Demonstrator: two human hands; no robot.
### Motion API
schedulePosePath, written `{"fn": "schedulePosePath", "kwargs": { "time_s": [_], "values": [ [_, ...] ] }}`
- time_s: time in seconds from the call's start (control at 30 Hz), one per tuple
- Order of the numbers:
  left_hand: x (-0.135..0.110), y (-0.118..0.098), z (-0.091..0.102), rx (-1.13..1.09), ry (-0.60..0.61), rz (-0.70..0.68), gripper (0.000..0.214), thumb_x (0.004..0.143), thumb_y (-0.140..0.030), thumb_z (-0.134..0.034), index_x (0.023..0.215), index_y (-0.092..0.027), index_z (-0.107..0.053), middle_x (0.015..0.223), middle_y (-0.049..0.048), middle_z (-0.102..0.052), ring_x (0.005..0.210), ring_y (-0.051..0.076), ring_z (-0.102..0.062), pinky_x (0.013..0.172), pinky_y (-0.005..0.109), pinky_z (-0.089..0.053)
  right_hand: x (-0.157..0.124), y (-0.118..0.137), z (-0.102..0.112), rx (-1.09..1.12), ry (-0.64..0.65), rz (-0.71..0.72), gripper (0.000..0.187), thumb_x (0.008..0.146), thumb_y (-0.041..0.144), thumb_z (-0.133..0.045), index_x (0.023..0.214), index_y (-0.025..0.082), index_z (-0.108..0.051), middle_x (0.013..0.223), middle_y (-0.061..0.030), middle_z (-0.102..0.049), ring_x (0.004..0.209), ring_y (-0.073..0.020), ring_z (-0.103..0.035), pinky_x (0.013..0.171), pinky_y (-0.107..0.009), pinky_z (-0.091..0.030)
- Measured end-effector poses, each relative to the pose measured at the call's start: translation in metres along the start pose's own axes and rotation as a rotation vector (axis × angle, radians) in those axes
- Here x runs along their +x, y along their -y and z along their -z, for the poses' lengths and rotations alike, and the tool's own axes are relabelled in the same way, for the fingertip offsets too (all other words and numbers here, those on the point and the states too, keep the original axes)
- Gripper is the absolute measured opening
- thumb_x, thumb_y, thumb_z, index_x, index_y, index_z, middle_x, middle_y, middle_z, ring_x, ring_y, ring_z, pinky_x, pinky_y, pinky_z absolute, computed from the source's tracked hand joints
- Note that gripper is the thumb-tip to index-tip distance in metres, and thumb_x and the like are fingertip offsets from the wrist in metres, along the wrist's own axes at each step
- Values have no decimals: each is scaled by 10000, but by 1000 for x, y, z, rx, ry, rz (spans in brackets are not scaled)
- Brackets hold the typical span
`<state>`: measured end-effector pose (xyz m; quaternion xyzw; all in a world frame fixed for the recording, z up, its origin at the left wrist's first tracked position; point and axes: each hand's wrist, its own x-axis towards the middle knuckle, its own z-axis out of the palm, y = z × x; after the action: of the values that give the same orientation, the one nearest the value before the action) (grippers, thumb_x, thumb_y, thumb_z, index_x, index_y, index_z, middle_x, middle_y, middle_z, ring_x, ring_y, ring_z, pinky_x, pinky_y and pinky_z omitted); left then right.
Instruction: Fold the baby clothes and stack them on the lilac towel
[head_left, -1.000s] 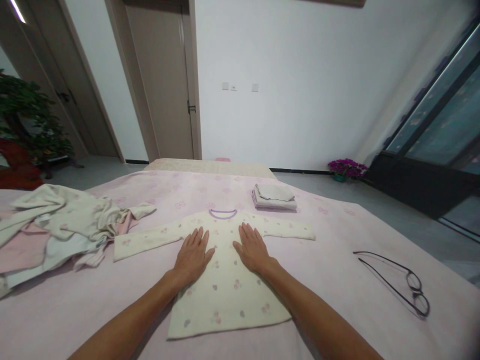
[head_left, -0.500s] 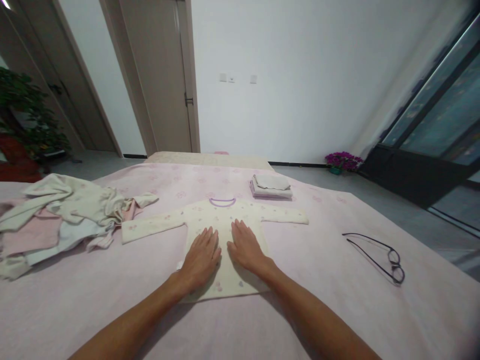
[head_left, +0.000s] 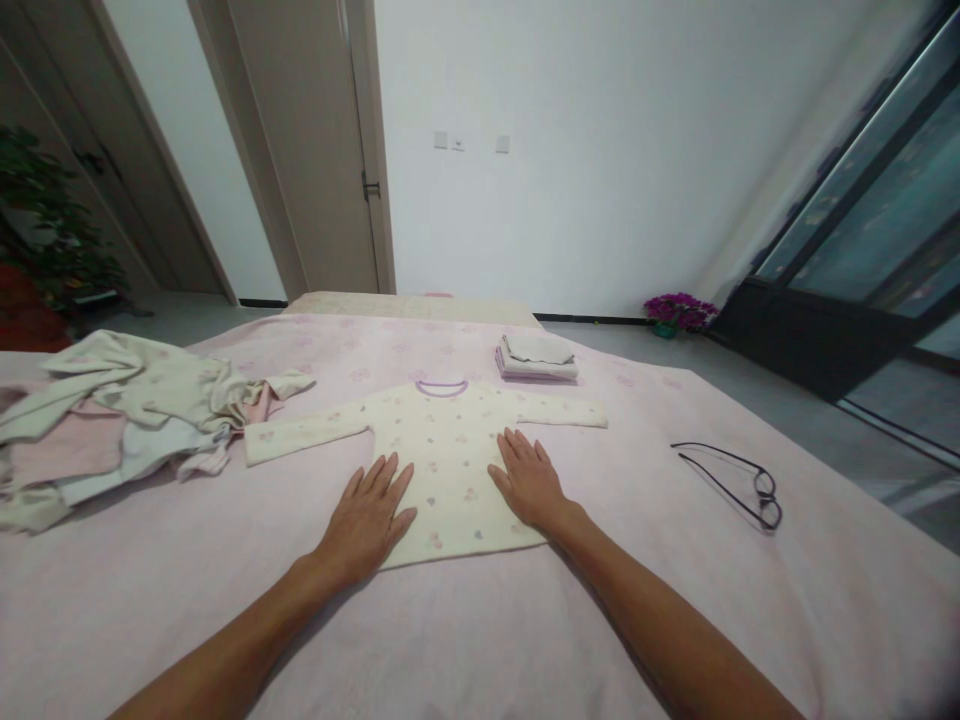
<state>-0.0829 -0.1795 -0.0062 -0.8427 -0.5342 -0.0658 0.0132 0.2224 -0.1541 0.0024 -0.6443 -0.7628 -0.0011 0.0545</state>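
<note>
A small cream long-sleeved shirt [head_left: 450, 480] with a purple-edged neckline and a scattered heart-like print lies spread flat, both sleeves stretched out sideways. My left hand [head_left: 367, 518] rests palm down on its left edge near the hem, fingers extended. On the right edge of the body lies my right hand [head_left: 531, 478], flat too, with its fingers slightly spread. Neither hand grips anything. The palms hide parts of the shirt's side edges.
Left of the shirt is a loose heap of clothes [head_left: 150, 410]. A folded stack of clothes [head_left: 536, 358] sits beyond the right sleeve. Black-framed glasses [head_left: 750, 490] lie at the right on the pink bedspread [head_left: 465, 650].
My hands have slid apart from the middle of the shirt to its two side edges, uncovering the printed front. The view has tilted slightly downward.
</note>
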Motion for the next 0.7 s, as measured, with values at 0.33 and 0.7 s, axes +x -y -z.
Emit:
{"fn": "schedulePosePath", "kwargs": {
  "time_s": [0.33, 0.7],
  "values": [
    [-2, -4, 5, 108, -53, -38, 577, 998, -463, -421, 1522, -221, -413, 1587, 139, -372, 1467, 314, -339, 1187, 548, -242, -1, -11, -3, 9, -18, -15, 636, 1020, 488, -294, 1558, 149, -321, 1640, -97, -253, 1518, -259, -193, 1221, -448, -128],
    [-1, -1, -3, 65, -71, -91, 544, 1003, -427, -431, 1503, -212, -446, 1581, 131, -386, 1464, 314, -344, 1188, 522, -272, 1, -18, -3, 19, -35, -2, 597, 1021, 474, -305, 1544, 193, -362, 1630, -53, -292, 1510, -246, -219, 1220, -434, -144]
  ]
}}
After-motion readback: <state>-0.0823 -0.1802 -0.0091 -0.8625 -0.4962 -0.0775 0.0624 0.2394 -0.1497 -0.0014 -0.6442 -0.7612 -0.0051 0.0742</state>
